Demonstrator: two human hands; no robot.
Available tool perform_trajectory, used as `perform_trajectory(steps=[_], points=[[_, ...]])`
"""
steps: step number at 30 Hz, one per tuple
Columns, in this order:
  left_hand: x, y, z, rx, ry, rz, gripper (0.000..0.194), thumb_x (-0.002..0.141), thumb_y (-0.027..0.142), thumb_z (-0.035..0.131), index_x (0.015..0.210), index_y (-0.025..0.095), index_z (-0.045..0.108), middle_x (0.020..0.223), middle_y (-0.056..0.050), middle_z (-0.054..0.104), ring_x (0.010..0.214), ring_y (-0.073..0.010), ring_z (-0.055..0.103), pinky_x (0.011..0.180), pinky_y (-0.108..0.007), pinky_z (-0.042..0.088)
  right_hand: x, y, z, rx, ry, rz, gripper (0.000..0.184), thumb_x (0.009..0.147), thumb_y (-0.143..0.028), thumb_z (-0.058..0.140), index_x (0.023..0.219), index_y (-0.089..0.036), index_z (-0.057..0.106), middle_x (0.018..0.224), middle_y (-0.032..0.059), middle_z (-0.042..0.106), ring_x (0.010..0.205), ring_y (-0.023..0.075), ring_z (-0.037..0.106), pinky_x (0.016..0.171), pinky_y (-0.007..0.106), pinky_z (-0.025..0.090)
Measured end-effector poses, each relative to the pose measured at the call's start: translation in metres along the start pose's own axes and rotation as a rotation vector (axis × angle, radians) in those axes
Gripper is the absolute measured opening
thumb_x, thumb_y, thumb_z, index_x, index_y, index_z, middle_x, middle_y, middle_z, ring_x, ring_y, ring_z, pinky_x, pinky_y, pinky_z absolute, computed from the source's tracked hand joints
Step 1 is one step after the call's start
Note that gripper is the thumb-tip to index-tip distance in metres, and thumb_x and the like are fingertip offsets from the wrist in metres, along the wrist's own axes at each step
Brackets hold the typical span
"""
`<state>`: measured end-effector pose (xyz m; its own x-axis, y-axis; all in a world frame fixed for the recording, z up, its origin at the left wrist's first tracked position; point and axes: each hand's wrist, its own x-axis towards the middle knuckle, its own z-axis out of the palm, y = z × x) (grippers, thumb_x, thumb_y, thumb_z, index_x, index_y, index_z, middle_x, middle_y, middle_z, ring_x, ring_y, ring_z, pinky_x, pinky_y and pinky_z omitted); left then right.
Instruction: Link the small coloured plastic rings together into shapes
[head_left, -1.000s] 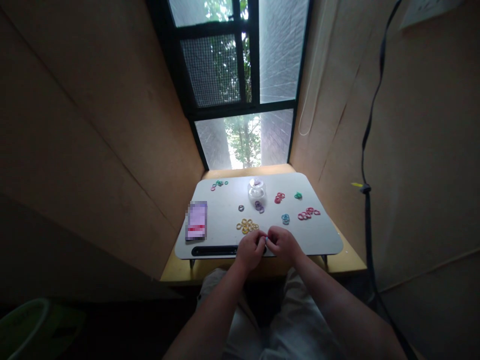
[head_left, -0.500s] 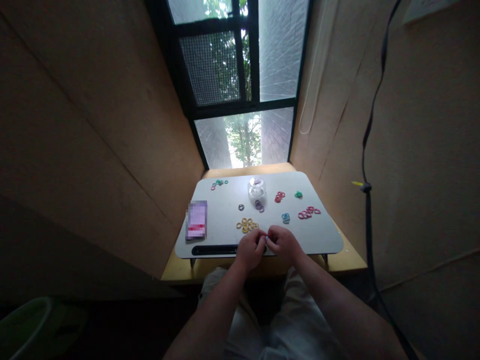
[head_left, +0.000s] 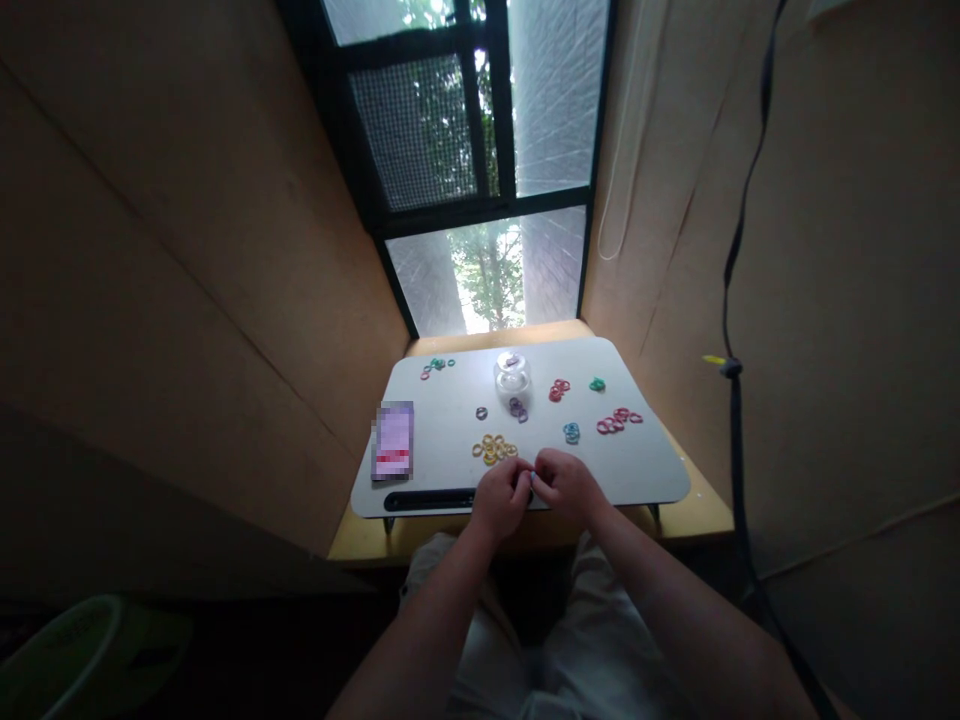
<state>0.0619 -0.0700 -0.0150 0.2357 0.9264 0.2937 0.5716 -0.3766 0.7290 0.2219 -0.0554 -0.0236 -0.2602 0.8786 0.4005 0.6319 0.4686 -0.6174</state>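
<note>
My left hand (head_left: pixel 501 495) and my right hand (head_left: pixel 566 487) meet above the front edge of the white lap table (head_left: pixel 442 420). Both are closed, fingertips pinched together. Between them shows a speck of a small pale-blue piece (head_left: pixel 533 476), mostly hidden by the fingers; its kind is too small to make out. Just beyond my left hand lies a cluster of yellow rings (head_left: pixel 491 449). Blue rings (head_left: pixel 571 432) sit a little past my right hand, with pink-red rings (head_left: pixel 619 421) further right.
A clear jar (head_left: pixel 512 378) stands toward the back, purple rings (head_left: pixel 518 409) before it. Near it lie a dark ring (head_left: pixel 481 413), red rings (head_left: pixel 559 389) and green rings (head_left: pixel 597 384). Green and pink rings (head_left: pixel 437 365) rest back left, above a phone-like blurred object (head_left: pixel 394 440). A black slot (head_left: pixel 427 500) runs along the front.
My hands stay pinched together in nearly the same place. The camera view has shifted slightly; the rings and jar stay put on the table.
</note>
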Motion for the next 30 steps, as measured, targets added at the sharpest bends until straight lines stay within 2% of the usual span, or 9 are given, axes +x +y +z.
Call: perform_trajectory(steps=[15, 30], points=[[0.0024, -0.0075, 0.0025, -0.035, -0.014, 0.012, 0.022, 0.091, 0.027, 0.043, 0.091, 0.02, 0.064, 0.085, -0.002, 0.066, 0.081, -0.0158, 0.059, 0.075, -0.027, 0.043, 0.0004, 0.001, 0.0012, 0.02, 0.011, 0.02, 0.014, 0.075, -0.021, 0.057, 0.065, -0.019, 0.048, 0.061, -0.0029, 0.051, 0.057, 0.0107, 0.043, 0.054, 0.023, 0.028], [0.0018, -0.0053, 0.0016, -0.052, 0.005, 0.007, 0.021, 0.09, 0.027, 0.044, 0.091, 0.02, 0.064, 0.084, -0.001, 0.067, 0.079, -0.0155, 0.059, 0.072, -0.026, 0.042, 0.0006, 0.0053, 0.0059, 0.008, 0.021, -0.005, 0.018, 0.077, -0.023, 0.057, 0.063, -0.02, 0.046, 0.059, -0.0031, 0.049, 0.056, 0.0109, 0.042, 0.054, 0.023, 0.03]])
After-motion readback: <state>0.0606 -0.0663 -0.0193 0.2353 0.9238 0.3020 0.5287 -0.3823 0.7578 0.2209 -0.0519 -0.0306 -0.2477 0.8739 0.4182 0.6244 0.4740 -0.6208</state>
